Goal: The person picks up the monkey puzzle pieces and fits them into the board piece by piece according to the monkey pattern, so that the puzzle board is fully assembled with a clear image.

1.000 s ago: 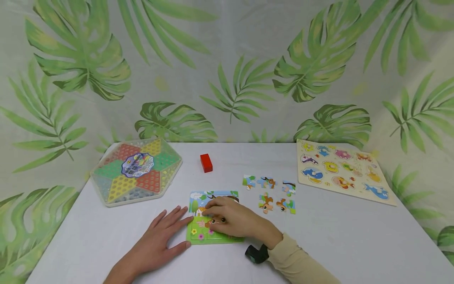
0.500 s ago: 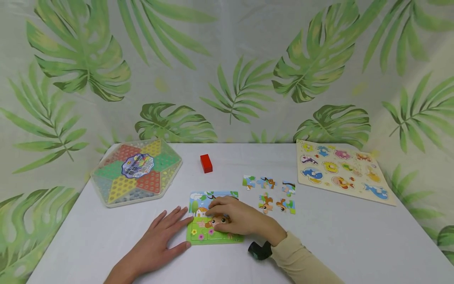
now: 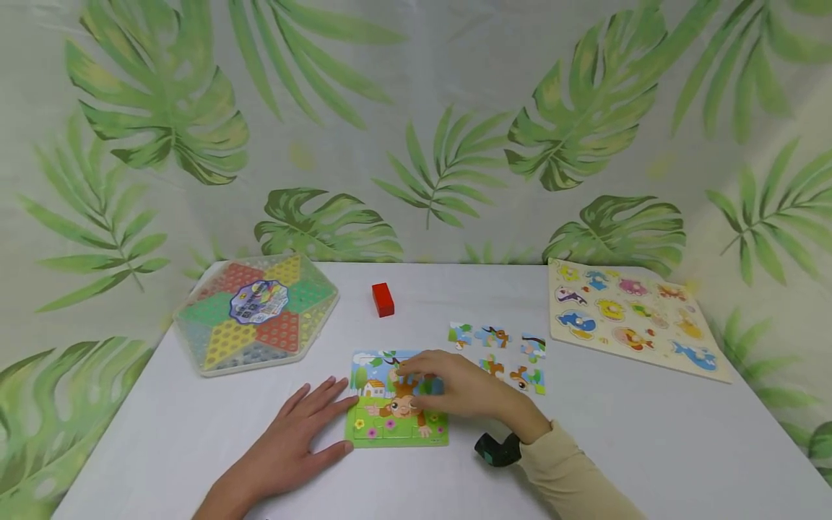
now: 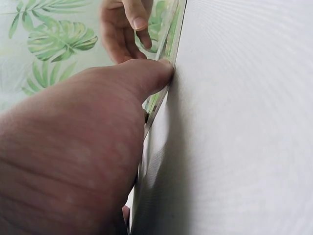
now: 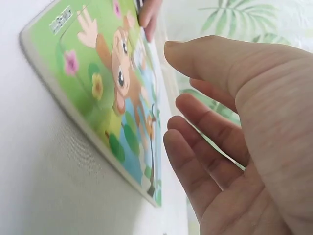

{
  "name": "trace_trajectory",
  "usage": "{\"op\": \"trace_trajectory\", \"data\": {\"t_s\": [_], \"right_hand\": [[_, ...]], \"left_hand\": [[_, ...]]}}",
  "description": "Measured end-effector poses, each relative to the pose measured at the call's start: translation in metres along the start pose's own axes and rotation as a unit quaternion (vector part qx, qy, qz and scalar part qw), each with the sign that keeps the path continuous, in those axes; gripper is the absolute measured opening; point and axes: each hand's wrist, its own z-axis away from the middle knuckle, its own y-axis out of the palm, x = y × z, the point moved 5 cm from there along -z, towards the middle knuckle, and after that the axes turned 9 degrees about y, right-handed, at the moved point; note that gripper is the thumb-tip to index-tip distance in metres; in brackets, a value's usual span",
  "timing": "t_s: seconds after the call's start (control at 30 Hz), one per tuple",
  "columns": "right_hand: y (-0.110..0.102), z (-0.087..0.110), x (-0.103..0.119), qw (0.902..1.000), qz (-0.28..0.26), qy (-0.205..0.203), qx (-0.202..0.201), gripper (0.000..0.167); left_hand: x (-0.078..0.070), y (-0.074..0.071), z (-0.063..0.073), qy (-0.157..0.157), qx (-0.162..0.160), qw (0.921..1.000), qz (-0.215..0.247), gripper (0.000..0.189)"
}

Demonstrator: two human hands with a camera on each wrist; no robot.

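Note:
A jigsaw puzzle (image 3: 390, 433) in its tray shows a monkey, a house and flowers on green. My left hand (image 3: 295, 437) lies flat on the table, its fingertips and thumb at the tray's left edge; in the left wrist view the thumb of the left hand (image 4: 88, 137) meets that edge. Over the tray's right part hovers my right hand (image 3: 461, 383), fingers loosely bent and nothing between them. In the right wrist view, thumb and fingers of the right hand (image 5: 230, 127) stand apart beside the monkey picture (image 5: 124, 68). The right hand hides the puzzle's upper right.
Several loose jigsaw pieces (image 3: 533, 347) lie right of and beyond the tray. Farther back are a red block (image 3: 383, 300), a hexagonal Chinese checkers box (image 3: 260, 310) at left and a sea-animal peg puzzle board (image 3: 637, 318) at right. A black wrist camera (image 3: 497, 449) hangs by the right sleeve.
My right hand has drawn off the monkey's face toward the right and slightly up, its fingers spreading apart. The left hand keeps its place at the tray. The head view has shifted slightly.

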Motion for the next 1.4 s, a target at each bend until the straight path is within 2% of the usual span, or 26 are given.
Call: {"op": "trace_trajectory", "data": {"t_s": [0.17,0.4,0.5,0.7,0.9,1.13,1.4], "right_hand": [[-0.007,0.009,-0.002,1.0000,-0.006,-0.005,-0.006,0.043],[-0.010,0.025,-0.010,0.9988,-0.013,0.048,-0.002,0.043],[-0.012,0.033,-0.017,0.9984,-0.007,0.055,-0.006,0.044],[-0.029,0.046,-0.029,0.9978,-0.013,0.051,-0.039,0.048],[-0.042,0.054,-0.042,0.9963,-0.025,0.072,-0.041,0.052],[-0.050,0.060,-0.055,0.9947,0.010,0.086,-0.056,0.052],[-0.060,0.067,-0.068,0.9910,0.016,0.120,-0.056,0.056]], "left_hand": [[0.000,0.002,0.000,-0.003,-0.002,1.0000,0.000,0.062],[0.001,0.001,0.000,-0.012,0.006,0.9999,-0.002,0.063],[0.001,0.000,-0.001,-0.017,0.012,0.9998,0.001,0.063],[0.001,0.001,-0.002,-0.017,0.015,0.9997,0.006,0.063],[-0.001,-0.001,-0.002,-0.011,0.009,0.9999,0.003,0.061],[-0.002,-0.002,-0.002,-0.006,0.006,1.0000,0.000,0.060],[0.002,0.001,0.000,-0.025,0.020,0.9994,0.014,0.063]]}}
